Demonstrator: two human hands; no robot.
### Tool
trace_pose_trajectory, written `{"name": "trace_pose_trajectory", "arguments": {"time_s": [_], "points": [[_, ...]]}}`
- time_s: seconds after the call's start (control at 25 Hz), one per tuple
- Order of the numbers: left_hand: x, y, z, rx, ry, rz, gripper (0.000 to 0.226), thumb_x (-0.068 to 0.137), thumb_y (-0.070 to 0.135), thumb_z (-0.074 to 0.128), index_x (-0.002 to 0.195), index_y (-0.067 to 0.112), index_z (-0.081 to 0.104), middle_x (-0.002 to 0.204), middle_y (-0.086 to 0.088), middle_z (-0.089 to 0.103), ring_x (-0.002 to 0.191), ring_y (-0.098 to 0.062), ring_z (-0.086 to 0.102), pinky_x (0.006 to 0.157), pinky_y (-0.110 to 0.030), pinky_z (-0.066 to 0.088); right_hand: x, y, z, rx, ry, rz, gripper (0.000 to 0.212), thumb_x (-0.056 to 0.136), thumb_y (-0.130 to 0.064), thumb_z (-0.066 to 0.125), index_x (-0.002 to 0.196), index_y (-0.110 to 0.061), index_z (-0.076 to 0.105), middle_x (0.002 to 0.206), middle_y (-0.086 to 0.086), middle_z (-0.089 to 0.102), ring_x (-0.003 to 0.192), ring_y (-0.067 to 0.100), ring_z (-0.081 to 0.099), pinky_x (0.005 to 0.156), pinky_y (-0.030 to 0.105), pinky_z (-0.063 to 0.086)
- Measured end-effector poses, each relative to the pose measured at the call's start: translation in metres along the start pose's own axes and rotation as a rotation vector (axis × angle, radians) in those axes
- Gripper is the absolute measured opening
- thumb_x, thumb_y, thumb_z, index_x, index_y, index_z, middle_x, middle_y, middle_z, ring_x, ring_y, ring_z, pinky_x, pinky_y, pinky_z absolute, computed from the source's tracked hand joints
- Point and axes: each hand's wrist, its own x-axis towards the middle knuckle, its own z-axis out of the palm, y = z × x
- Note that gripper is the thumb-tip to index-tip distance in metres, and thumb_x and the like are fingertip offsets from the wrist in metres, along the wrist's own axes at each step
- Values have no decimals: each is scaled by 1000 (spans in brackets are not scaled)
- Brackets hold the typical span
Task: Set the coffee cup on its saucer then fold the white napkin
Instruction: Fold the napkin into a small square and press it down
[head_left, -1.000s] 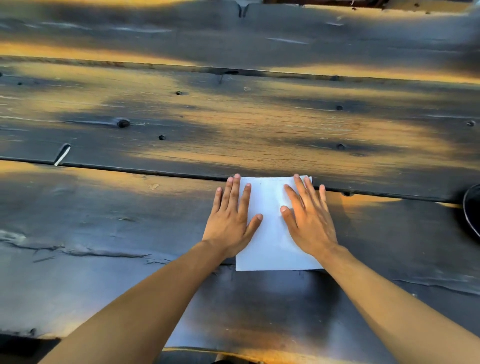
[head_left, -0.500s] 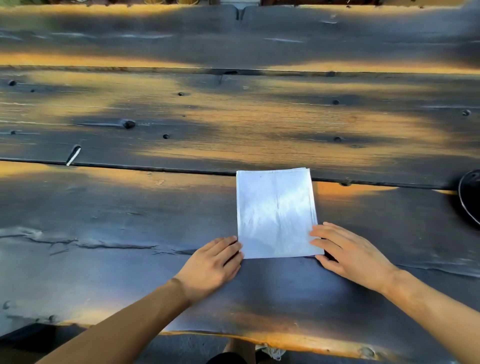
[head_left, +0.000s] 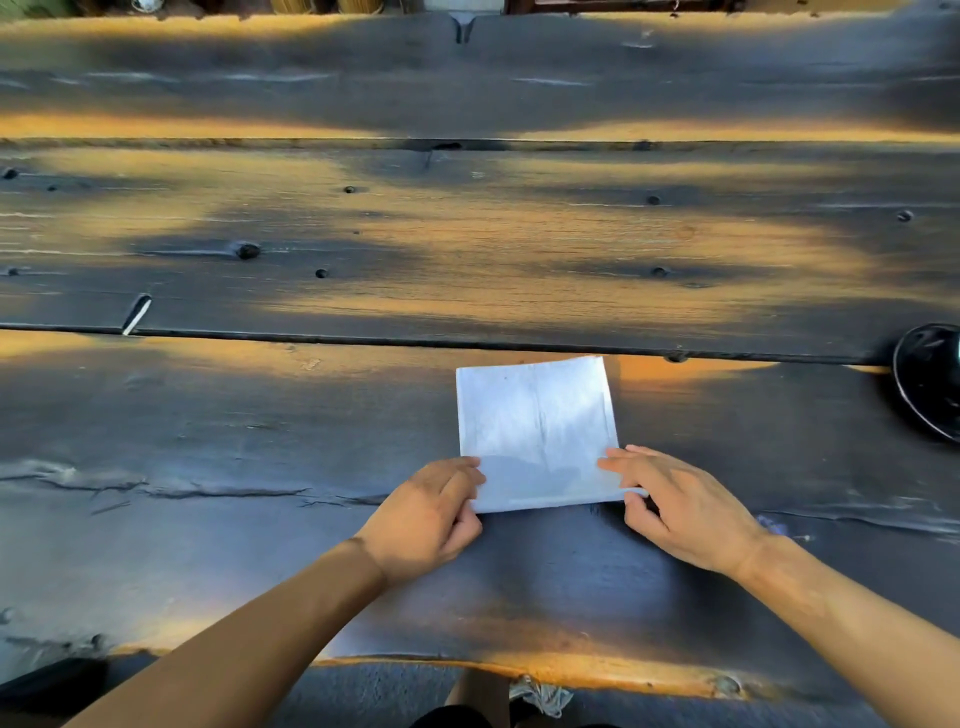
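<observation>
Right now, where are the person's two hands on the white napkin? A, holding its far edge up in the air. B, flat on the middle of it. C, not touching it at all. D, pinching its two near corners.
D: the left hand pinches the near left corner of the white napkin and the right hand pinches the near right corner, while the rest lies flat on the table.

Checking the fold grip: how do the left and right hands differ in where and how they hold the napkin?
The left hand pinches the near left corner of the white napkin; the right hand pinches the near right corner. The left hand's fingers are bunched and curled tight; the right hand's fingers are more spread, with the forefinger lying along the napkin's top. Both grip the near edge, which is slightly raised off the wooden table.
</observation>
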Motion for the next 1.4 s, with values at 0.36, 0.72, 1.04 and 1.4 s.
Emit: {"name": "trace_pose_trajectory", "arguments": {"time_s": [0.36,0.72,1.04,1.4], "points": [[40,7,-18,-307,175,-660,26,106,33,31,88,17,40,55,1,48,55,-31,49,54,-43,34,42,-16,-18,208,-13,405,48,98,-60,19,109,-24,48,69,-8,56,70,29,55,65,44,48],[93,-17,-11,-221,131,-890,28,107,38,23,101,14,37,72,-18,63,69,-42,57,61,-45,48,100,-3,-3,211,4,609,30,106,-42,25,116,-22,45,83,12,62,78,32,57,70,44,50],[116,-28,-6,-11,-17,-919,13,104,17,28,113,16,37,74,-12,58,70,-37,55,57,-40,41,121,-3,0,235,-49,758,30,106,-44,22,111,-23,44,92,5,57,87,25,55,77,44,50],[126,-29,-3,169,-34,-906,25,108,30,27,112,9,39,87,-17,71,81,-41,66,59,-38,37,126,-3,3,126,40,832,43,99,-55,43,93,-13,50,83,11,66,79,33,65,67,47,58]]}}
